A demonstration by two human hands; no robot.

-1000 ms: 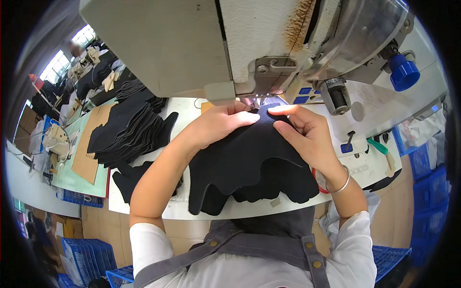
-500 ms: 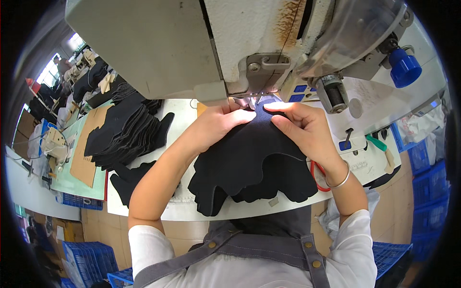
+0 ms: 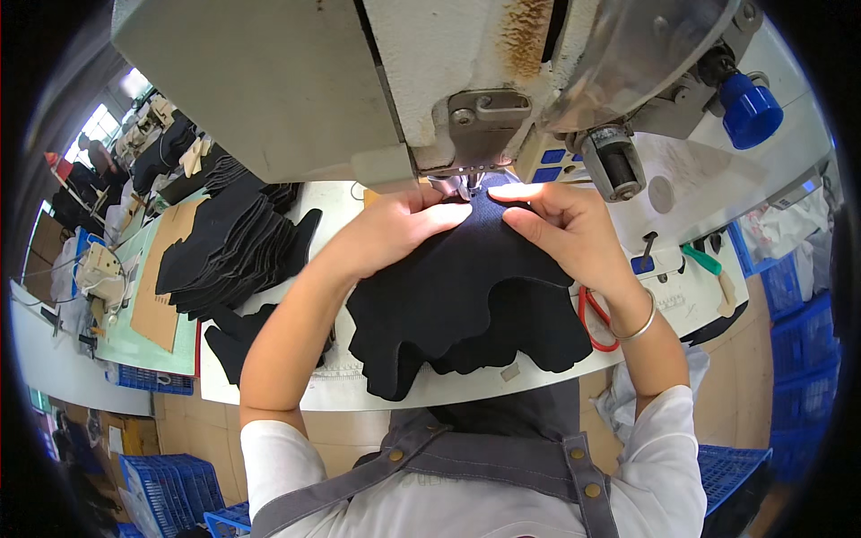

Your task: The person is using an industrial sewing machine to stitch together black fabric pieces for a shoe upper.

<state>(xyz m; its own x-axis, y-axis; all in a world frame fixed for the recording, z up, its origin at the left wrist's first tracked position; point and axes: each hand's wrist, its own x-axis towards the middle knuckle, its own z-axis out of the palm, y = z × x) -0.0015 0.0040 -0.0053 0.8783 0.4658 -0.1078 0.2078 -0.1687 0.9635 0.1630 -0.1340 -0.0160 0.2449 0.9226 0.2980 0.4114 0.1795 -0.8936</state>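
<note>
A black fabric piece point(image 3: 430, 287) with a wavy outline lies under the needle area point(image 3: 471, 184) of a sewing machine point(image 3: 413, 108). My left hand point(image 3: 399, 229) is closed on its upper left edge, thumb on top, beside the presser foot. On the other side, my right hand point(image 3: 574, 229) holds the upper right edge. Its index finger stretches toward the needle, and the thumb presses on the cloth a little nearer to me. Its other fingers are partly hidden. Lower folds of black fabric hang close to the table's front edge.
A stack of black cut pieces point(image 3: 229, 251) stands at left, with loose ones point(image 3: 235, 341) nearer. Red-handled scissors point(image 3: 592, 323) lie by my right wrist. Further right is a green-handled tool point(image 3: 702, 259). Blue crates point(image 3: 170, 493) stand on the floor.
The machine and table have shifted slightly in the picture. Both hands keep nearly the same place at the needle, and the fabric between them has moved very little.
</note>
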